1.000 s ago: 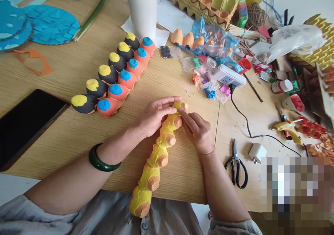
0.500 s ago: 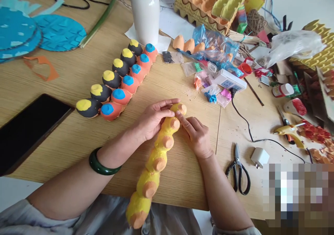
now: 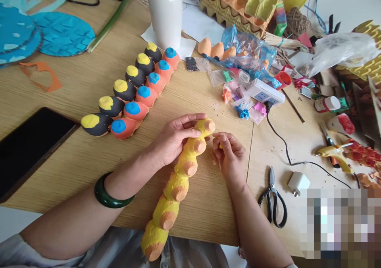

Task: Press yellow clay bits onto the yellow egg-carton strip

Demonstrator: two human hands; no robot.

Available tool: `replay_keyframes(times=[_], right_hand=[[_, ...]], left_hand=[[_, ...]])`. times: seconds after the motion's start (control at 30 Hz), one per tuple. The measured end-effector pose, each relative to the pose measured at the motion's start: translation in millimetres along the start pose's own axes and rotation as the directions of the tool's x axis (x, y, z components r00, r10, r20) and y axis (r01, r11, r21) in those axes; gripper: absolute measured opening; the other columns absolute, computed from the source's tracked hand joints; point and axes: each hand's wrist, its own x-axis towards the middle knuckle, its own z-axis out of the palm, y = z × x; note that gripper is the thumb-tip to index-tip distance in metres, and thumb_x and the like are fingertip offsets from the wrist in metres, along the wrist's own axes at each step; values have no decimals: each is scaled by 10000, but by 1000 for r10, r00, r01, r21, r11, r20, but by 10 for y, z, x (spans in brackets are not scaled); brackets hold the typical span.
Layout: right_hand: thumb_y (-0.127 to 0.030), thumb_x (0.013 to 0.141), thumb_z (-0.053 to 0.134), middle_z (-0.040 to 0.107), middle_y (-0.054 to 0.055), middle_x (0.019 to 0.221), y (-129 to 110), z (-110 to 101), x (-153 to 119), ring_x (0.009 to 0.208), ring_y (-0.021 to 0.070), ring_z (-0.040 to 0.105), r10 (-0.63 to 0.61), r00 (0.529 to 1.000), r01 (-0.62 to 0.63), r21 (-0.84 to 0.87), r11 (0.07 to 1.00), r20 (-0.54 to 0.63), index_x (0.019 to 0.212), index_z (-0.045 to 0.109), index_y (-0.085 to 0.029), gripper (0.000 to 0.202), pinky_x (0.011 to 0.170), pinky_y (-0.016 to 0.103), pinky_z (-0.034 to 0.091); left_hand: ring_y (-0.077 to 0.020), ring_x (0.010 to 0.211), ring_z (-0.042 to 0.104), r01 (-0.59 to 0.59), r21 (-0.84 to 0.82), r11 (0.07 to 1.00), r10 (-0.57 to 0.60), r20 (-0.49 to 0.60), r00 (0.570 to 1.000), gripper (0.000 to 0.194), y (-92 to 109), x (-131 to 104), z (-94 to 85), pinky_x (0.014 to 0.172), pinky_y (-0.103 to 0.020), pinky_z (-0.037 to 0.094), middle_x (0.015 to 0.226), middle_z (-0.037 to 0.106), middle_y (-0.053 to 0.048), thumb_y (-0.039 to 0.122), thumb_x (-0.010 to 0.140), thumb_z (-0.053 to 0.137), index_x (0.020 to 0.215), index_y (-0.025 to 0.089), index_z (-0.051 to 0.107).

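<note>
My left hand [image 3: 171, 139] is closed around the far end of an egg-carton strip [image 3: 182, 176], thumb on top. Yellow clay covers the strip's sides, while the bump tips stay bare orange-brown. Its near end reaches down to my shirt. Just right of the far end, apart from it, my right hand [image 3: 230, 155] pinches a small bit of yellow clay [image 3: 220, 145] between thumb and curled fingers. On the table beyond lie a black strip with yellow tips [image 3: 126, 90] and a red strip with blue tips [image 3: 149, 95], side by side.
A phone [image 3: 32, 149] lies at left, and a white bottle [image 3: 165, 16] stands behind the strips. To the right are scissors [image 3: 272, 200], a white adapter [image 3: 298, 183], a glue gun [image 3: 335, 152] and a power strip [image 3: 264, 91] with its cord. Egg trays [image 3: 229, 8] are stacked at the back.
My right hand has drawn back to the right, off the strip, its fingers now curled around a bit of yellow clay. The left hand keeps its hold.
</note>
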Motion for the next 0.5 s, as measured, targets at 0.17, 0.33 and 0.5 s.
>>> replay_keyframes(times=[0.17, 0.33, 0.5], right_hand=[[-395, 920, 741, 557, -36, 708, -28, 43, 0, 458, 39, 358, 94, 994, -99, 104, 990, 54, 876, 752, -208, 193, 369, 166, 374], [-371, 949, 707, 553, -29, 706, -20, 40, -34, 490, 49, 381, 71, 995, -79, 106, 991, 75, 922, 779, -216, 172, 407, 173, 385], [-344, 954, 710, 558, -34, 686, -38, 30, -46, 494, 51, 384, 26, 998, -29, 66, 997, 51, 934, 775, -222, 140, 419, 171, 371]], left_hand=[[-147, 861, 708, -12, 22, 1000, 12, -20, 1000, 365, 23, -17, 20, 715, -231, 545, 979, 776, -15, 87, 715, 740, 1045, 230, 800], [-127, 841, 692, -16, 23, 1000, 16, -27, 1000, 380, 28, -30, 39, 703, -216, 536, 994, 768, -24, 89, 710, 697, 1057, 208, 796], [-147, 904, 706, -54, 69, 996, 56, -35, 998, 388, 26, -52, 61, 739, -225, 543, 1013, 773, -40, 89, 704, 700, 1069, 188, 791]])
